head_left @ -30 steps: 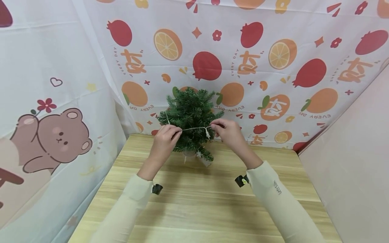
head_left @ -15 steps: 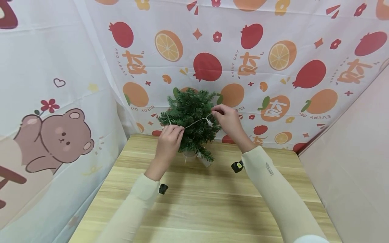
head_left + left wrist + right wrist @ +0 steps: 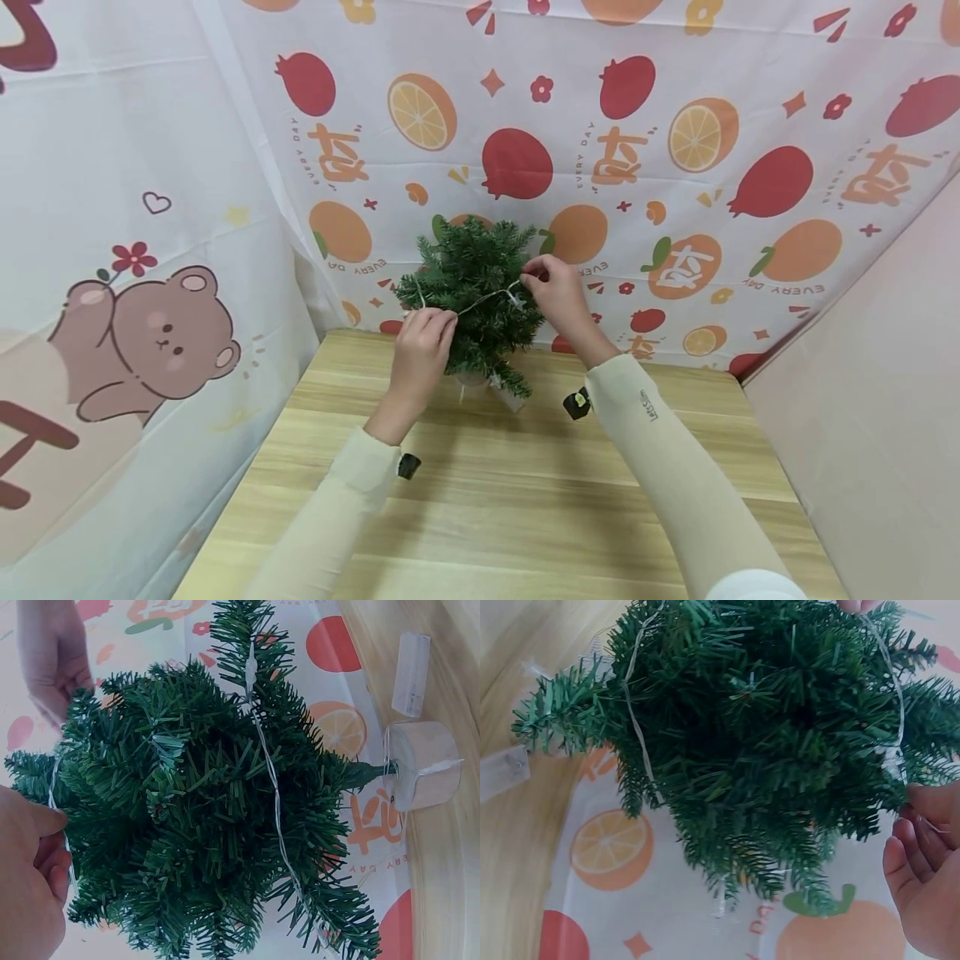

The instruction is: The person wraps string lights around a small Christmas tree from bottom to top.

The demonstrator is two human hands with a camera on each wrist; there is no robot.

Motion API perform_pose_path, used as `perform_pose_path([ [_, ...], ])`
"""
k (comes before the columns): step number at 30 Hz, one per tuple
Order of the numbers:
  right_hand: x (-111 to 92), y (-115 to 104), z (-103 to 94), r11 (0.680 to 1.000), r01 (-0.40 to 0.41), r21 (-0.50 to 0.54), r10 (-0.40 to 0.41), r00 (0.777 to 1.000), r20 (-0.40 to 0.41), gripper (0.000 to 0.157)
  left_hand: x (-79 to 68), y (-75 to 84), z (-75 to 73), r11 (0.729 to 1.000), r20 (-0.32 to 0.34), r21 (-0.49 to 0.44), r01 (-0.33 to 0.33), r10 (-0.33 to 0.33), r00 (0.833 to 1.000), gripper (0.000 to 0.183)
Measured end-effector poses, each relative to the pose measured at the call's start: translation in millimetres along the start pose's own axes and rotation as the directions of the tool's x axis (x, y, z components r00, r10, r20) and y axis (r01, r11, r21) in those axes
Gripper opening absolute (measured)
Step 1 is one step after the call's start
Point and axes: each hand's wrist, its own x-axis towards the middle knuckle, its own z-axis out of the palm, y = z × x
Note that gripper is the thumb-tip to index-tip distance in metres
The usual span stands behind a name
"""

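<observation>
A small green artificial Christmas tree (image 3: pixel 480 258) stands at the back of the table. A thin string of fairy lights (image 3: pixel 480 302) stretches across its front. My left hand (image 3: pixel 422 350) pinches the wire at the tree's left front, fingertips near the needles. At the right side, my right hand (image 3: pixel 558 296) pinches the same wire between thumb and forefinger. A clear star light (image 3: pixel 516 300) hangs on the wire close to the right fingers; the right wrist view also shows this star (image 3: pixel 890 761). Lower down, another stretch of wire (image 3: pixel 274 791) crosses the branches.
The tree's round pale base (image 3: pixel 427 765) rests on the wooden table (image 3: pixel 480 517). Beside it lies a translucent box (image 3: pixel 411 673). Behind hangs a fruit-print cloth (image 3: pixel 517 100), with a bear-print cloth (image 3: pixel 157 342) on the left. A plain wall (image 3: pixel 870 358) stands on the right.
My right hand has moved up and back along the tree's right side, raising the wire and star with it. My left hand has shifted slightly right. Both keep their pinch.
</observation>
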Motion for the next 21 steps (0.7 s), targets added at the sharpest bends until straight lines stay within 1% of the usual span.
perform_pose_path([
  [4, 1.2, 5.3, 1.7, 0.999, -0.041, 0.020, 0.040, 0.999, 0.012, 0.017, -0.9, -0.5, 0.2, 1.000, 0.011, 0.010, 0.013, -0.013, 1.000, 0.014],
  [9, 2.2, 6.2, 2.2, 0.998, -0.069, 0.009, 0.069, 0.997, 0.017, 0.025, -1.5, -0.3, 1.1, 1.000, -0.001, 0.013, 0.018, -0.018, 1.000, 0.013],
  [15, 0.8, 4.7, -0.2, 0.997, -0.067, -0.047, 0.067, 0.998, 0.000, 0.026, -1.2, 0.9, 2.1, 0.999, -0.029, -0.013, 0.033, -0.033, 0.999, 0.009],
  [21, -4.5, 1.4, -4.3, 0.997, -0.048, -0.054, 0.047, 0.998, -0.034, 0.037, -2.1, 2.1, 0.1, 0.998, -0.007, -0.027, 0.060, -0.061, 0.998, 0.010],
])
